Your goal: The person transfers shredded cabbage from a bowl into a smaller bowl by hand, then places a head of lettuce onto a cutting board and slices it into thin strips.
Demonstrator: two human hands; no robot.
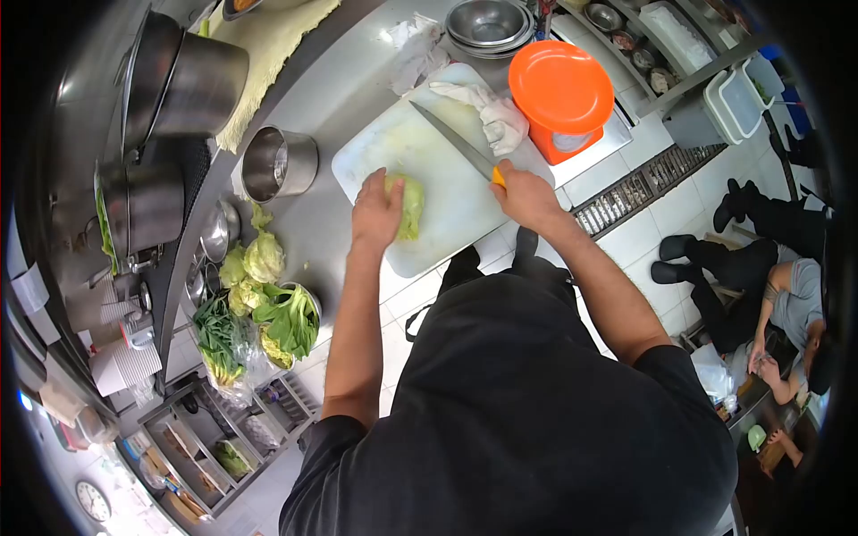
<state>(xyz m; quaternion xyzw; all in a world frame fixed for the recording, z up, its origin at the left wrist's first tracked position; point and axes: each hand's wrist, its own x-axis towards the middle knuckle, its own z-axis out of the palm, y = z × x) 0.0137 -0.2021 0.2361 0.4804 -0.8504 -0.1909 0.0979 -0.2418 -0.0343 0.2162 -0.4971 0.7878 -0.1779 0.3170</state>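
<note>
A piece of pale green lettuce lies on the white cutting board, near its front left edge. My left hand rests against the lettuce's left side, fingers stretched forward and the thumb toward the leaf. In my right hand is a kitchen knife, gripped by its yellow handle. The blade points away and to the left over the board, apart from the lettuce. A crumpled white cloth lies on the board's far right part, beyond the blade.
An orange scale stands right of the board, with metal bowls behind. Left are a steel pot, lettuce heads, leafy greens and green onions. Other people sit at the far right.
</note>
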